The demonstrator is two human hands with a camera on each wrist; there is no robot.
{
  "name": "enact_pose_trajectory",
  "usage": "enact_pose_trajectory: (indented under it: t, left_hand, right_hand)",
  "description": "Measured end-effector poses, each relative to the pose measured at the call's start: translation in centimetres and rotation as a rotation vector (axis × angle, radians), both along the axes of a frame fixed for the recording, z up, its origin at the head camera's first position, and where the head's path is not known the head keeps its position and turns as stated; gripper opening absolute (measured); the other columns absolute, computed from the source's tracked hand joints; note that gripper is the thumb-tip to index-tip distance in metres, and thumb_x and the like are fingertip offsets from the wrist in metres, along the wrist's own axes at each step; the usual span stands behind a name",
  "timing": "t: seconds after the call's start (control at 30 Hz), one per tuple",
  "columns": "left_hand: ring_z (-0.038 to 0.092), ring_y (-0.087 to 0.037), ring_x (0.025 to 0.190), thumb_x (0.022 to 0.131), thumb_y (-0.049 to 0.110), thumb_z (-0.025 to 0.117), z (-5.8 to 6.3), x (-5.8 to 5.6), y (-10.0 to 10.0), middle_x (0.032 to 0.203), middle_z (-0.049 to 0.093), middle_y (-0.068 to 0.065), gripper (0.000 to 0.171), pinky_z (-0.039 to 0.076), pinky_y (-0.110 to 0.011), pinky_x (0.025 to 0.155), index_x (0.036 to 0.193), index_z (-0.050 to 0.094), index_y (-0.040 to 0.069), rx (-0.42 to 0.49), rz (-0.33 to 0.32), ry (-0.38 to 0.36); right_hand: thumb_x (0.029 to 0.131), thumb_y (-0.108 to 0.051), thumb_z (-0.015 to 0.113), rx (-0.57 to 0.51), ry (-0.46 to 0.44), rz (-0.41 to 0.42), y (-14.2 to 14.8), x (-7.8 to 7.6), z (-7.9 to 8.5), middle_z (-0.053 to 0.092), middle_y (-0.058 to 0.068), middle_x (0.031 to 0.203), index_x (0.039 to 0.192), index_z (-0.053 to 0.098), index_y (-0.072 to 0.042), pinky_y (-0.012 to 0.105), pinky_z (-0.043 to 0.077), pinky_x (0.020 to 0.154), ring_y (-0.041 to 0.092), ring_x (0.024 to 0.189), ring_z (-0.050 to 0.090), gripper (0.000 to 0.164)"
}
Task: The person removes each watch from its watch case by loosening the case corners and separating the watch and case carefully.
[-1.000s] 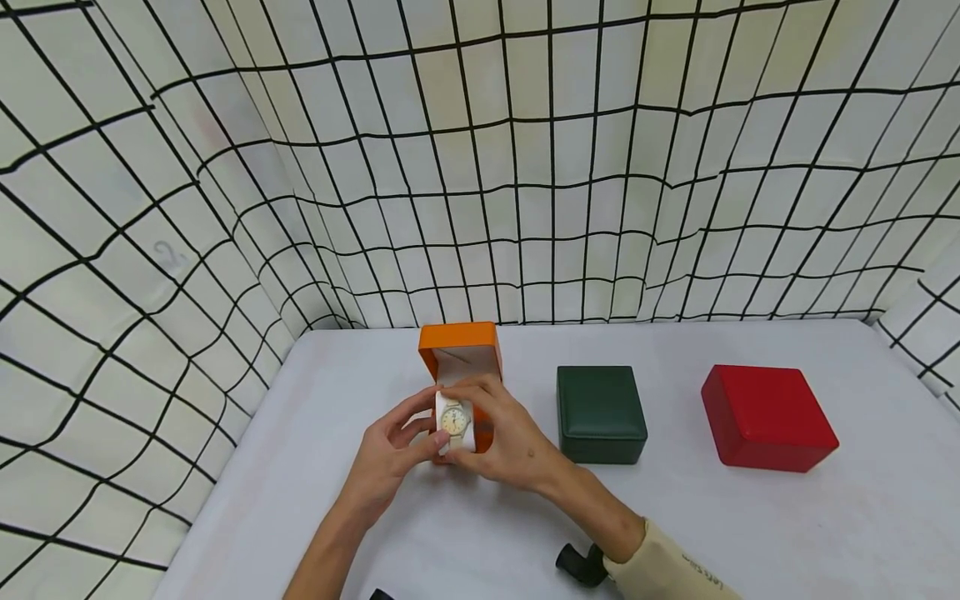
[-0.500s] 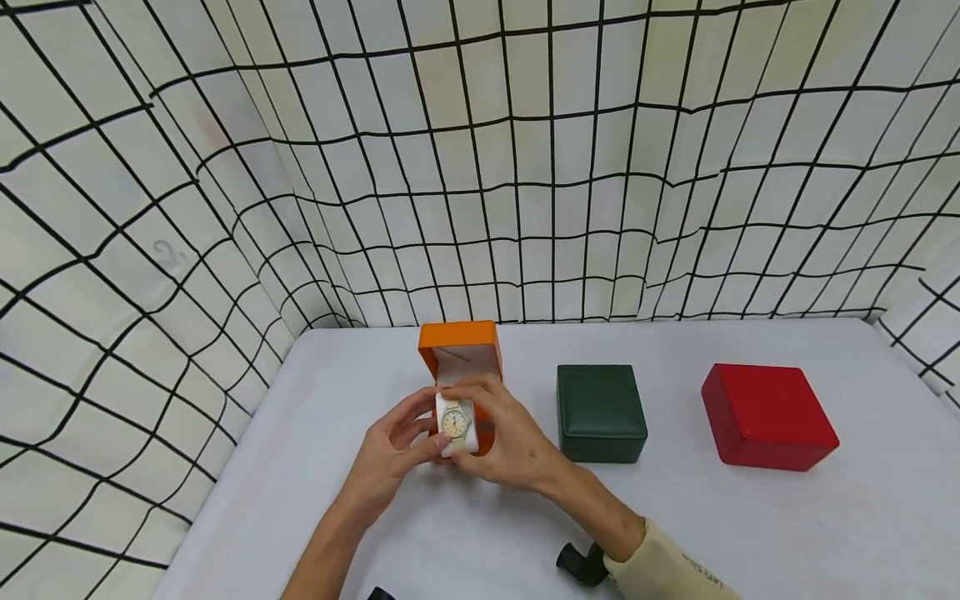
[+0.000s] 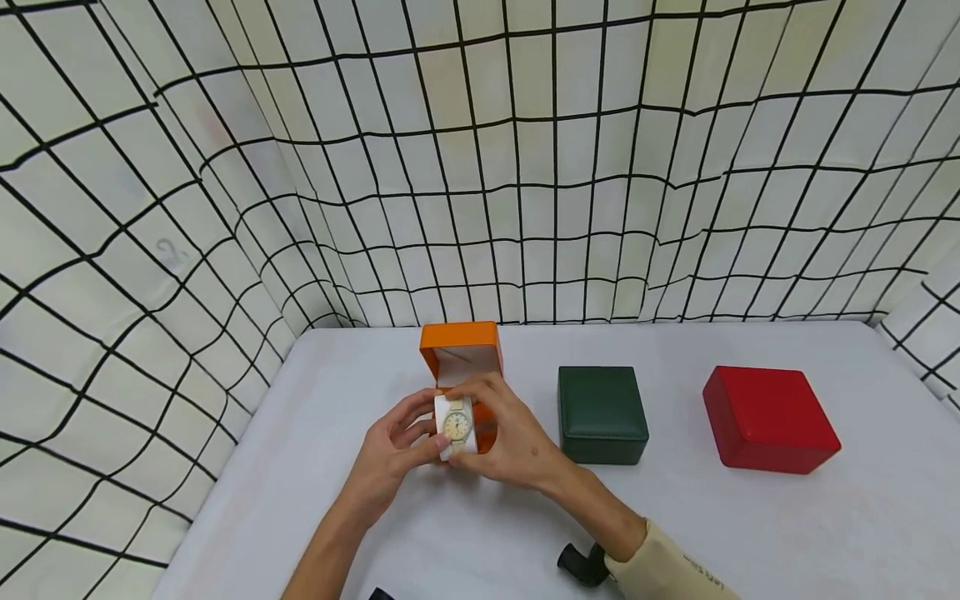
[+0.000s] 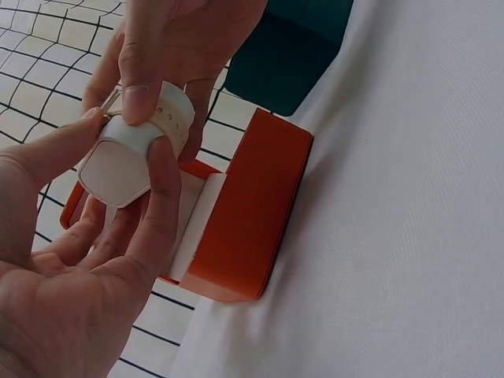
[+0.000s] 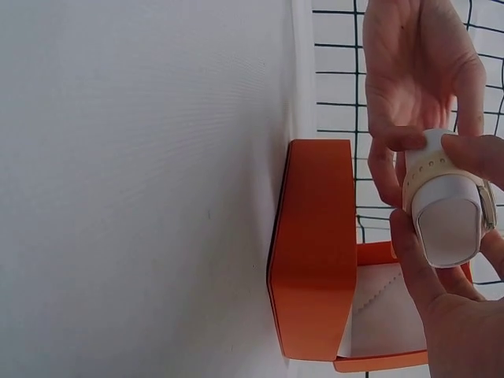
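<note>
A wristwatch (image 3: 457,427) with a round pale dial and a cream strap (image 5: 431,168) is wrapped round a white cushion (image 4: 116,172). My left hand (image 3: 393,454) grips the cushion from the left, thumb near the lower strap in the head view. From the right, my right hand (image 3: 517,437) holds the other side, fingers at the top and thumb at the bottom. Both hands keep it raised at an orange box (image 3: 459,335), whose lid stands up with a pale lining. In the head view the hands and watch cover much of the box's base.
A closed dark green box (image 3: 600,412) stands to the right of the orange one. Farther right is a closed red box (image 3: 771,418). A black object (image 3: 581,565) lies by the right sleeve. Black netting (image 3: 555,183) borders the white table (image 3: 750,533).
The watch on its cushion has shifted very slightly down in the head view. Both hands keep their hold, and the boxes have stayed put.
</note>
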State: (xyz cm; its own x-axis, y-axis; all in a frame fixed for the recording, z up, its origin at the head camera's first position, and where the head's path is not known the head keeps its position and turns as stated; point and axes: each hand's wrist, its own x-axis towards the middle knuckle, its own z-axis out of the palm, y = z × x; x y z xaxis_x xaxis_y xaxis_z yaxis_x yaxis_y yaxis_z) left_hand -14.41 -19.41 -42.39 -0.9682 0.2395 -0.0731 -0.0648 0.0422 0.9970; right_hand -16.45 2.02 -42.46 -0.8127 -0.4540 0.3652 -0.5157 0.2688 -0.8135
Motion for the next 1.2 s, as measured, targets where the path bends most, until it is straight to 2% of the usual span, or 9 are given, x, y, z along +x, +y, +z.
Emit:
enact_pose_trajectory:
  t: [0.43, 0.57, 0.9, 1.2]
  left_hand:
    - [0.065, -0.012, 0.115, 0.090, 0.001, 0.078, 0.05, -0.04, 0.24, 0.146, 0.052, -0.003, 0.070, 0.063, -0.028, 0.082, 0.151, 0.046, 0.012, 0.039, 0.000, 0.017]
    - [0.066, -0.013, 0.116, 0.090, 0.002, 0.078, 0.05, -0.05, 0.18, 0.147, 0.052, -0.006, 0.069, 0.063, -0.028, 0.083, 0.151, 0.047, 0.010, 0.021, -0.006, 0.031]
    - [0.066, -0.015, 0.118, 0.089, 0.004, 0.079, -0.17, 0.10, 0.23, 0.147, 0.055, -0.005, 0.067, 0.062, -0.027, 0.086, 0.148, 0.049, 0.013, 0.000, 0.001, 0.011]
    - [0.066, -0.016, 0.117, 0.090, 0.006, 0.079, -0.11, 0.03, 0.18, 0.149, 0.055, -0.013, 0.067, 0.061, -0.025, 0.088, 0.149, 0.049, 0.010, -0.027, -0.011, 0.020]
  right_hand:
    - [0.080, -0.017, 0.089, -0.005, 0.004, -0.008, 0.13, 0.08, 0.08, 0.055, 0.001, 0.135, 0.139, 0.061, -0.020, 0.048, 0.053, 0.108, 0.017, 0.126, 0.055, 0.065]
    - [0.080, -0.013, 0.088, -0.008, -0.011, -0.007, 0.07, 0.17, 0.12, 0.054, 0.002, 0.136, 0.140, 0.061, -0.019, 0.047, 0.053, 0.109, 0.018, 0.126, 0.055, 0.066]
    - [0.077, -0.006, 0.083, -0.010, -0.030, 0.005, -0.09, 0.32, 0.07, 0.052, 0.002, 0.136, 0.143, 0.060, -0.017, 0.049, 0.052, 0.111, 0.019, 0.129, 0.055, 0.070]
    - [0.078, -0.006, 0.083, 0.013, -0.021, 0.009, -0.12, 0.27, -0.10, 0.051, 0.002, 0.137, 0.144, 0.059, -0.015, 0.049, 0.051, 0.112, 0.019, 0.130, 0.054, 0.071]
